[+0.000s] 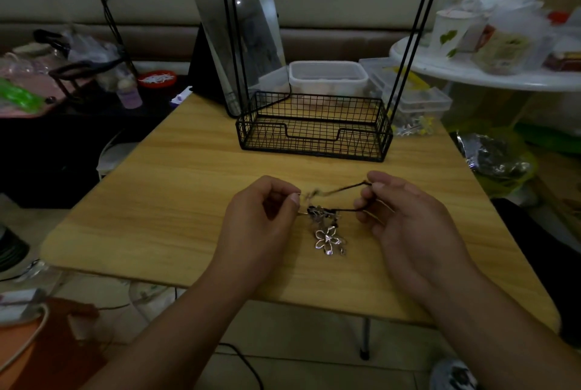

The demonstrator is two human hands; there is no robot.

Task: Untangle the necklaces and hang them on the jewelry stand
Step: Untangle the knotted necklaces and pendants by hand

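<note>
- The bench [188,176] is a pale wood-grain board with rounded corners, smooth and flat; a dropped chain would probably slide on it rather than snag.
- The jewelry stand [314,125] sits at the far side of the bench: thin black wire, a stiff mesh basket at its base, slim uprights rising to a row of hooks at the top edge of the view. No necklace hangs there yet.
- The left hand [261,220] has its fingers curled in, thumb and forefinger pinching a pale strand at the edge of the knot.
- The right hand [405,216] is likewise curled, its fingertips pinching a dark cord pulled taut away from the tangle.
- The necklaces [323,216] hang bunched between the two hands, just above the bench near its front edge. They look light, limp and fine, likely easy to kink, so small pinches close to the knot seem better than hard pulls.
- The flower pendant [328,240] is open silver wire, rigid, shiny, dangling lowest.
</note>
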